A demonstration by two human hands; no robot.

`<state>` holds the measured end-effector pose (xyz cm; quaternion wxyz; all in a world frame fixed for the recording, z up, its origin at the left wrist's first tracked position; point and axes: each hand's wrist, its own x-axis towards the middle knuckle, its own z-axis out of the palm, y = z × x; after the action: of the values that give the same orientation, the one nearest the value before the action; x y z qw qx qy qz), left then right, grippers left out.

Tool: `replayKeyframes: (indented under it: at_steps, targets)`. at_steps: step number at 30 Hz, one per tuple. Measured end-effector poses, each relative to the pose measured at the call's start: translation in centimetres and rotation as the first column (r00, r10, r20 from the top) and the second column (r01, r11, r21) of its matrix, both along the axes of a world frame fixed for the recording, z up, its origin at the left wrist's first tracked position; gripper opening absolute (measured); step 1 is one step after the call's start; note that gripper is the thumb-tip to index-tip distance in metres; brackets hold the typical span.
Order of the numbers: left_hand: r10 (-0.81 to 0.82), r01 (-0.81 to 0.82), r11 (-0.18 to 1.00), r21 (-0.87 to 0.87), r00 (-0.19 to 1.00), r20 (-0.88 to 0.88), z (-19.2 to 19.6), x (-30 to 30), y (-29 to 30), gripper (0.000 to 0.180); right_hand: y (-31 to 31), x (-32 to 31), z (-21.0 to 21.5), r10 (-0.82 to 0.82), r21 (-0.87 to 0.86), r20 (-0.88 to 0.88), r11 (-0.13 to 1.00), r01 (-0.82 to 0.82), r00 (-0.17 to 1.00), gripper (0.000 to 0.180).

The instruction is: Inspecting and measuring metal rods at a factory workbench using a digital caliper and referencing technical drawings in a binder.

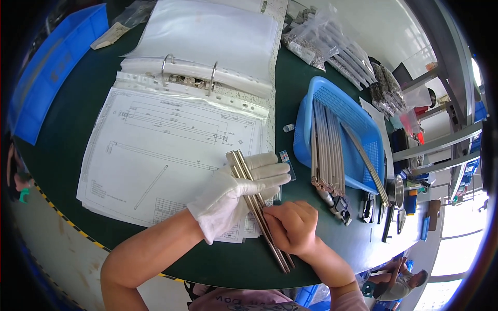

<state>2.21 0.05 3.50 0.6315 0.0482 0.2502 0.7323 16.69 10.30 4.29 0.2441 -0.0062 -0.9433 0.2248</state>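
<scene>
Nearest, the bare right hand (293, 226) curls over the lower part of a bundle of thin metal rods (257, 207), its fingers pressed down on them. Just beyond, the white-gloved left hand (244, 189) wraps round the same rods, whose upper ends jut out past its fingers. Both hands work over a dark green table (67, 129). Under them lies an open ring binder (181, 103) of technical drawings. Farther right stands a blue basket (358, 129) holding more rods.
</scene>
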Motion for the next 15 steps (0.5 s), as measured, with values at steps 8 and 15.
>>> replayKeyframes:
  at_steps: [8,15]
  targets:
    - [-0.011,0.011,1.0,-0.02,1.0,0.008,0.5,0.0,-0.2,0.051,0.6,0.9,-0.2,-0.052,-0.122,-0.117,0.992,0.038,0.992,0.01]
    - [-0.015,0.014,0.999,-0.041,1.0,-0.028,0.8,0.0,-0.1,0.052,0.6,0.6,-0.6,0.028,-0.071,-0.078,0.997,-0.033,0.997,0.012]
